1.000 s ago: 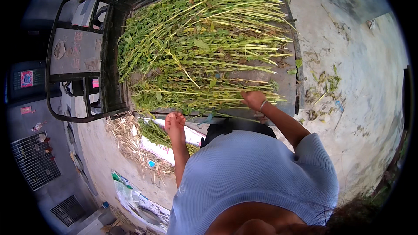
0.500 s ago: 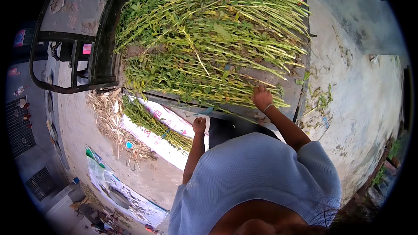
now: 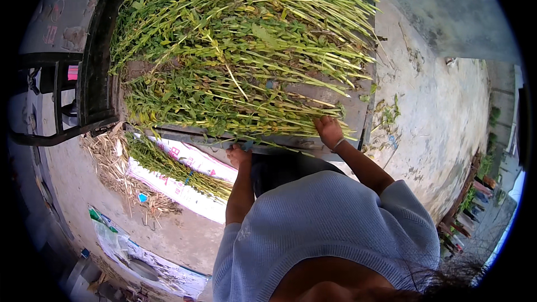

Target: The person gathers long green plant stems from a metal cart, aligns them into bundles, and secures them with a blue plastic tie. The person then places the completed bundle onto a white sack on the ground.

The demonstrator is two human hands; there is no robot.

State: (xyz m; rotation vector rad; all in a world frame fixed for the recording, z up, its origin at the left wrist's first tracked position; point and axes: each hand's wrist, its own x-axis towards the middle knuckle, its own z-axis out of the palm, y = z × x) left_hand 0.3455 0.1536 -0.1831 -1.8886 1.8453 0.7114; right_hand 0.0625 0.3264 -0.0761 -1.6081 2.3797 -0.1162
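Leafy green stalks (image 3: 224, 61) lie in a thick layer across the cart bed (image 3: 358, 114), leaves to the left and bare cut ends to the right. My right hand (image 3: 329, 130), a bracelet at its wrist, is closed around stalk ends near the bed's front right corner. The covered fingertips are hard to see. My left hand (image 3: 239, 155) is just below the front edge of the bed, its fingers apart. It is beside a blue strip (image 3: 246, 145) at that edge; whether it touches the strip I cannot tell.
On the ground to the left, a bundle of stalks (image 3: 173, 168) lies on a white printed sack (image 3: 162, 189), next to dry husks (image 3: 106, 159). The cart's dark metal frame (image 3: 98, 61) rises at the left. Loose leaves (image 3: 387, 113) are scattered on concrete at the right.
My left hand has risen from below the bed to its front edge, its fist loosening beside the blue strip. My right hand stays at the stalk ends. The whole view has shifted.
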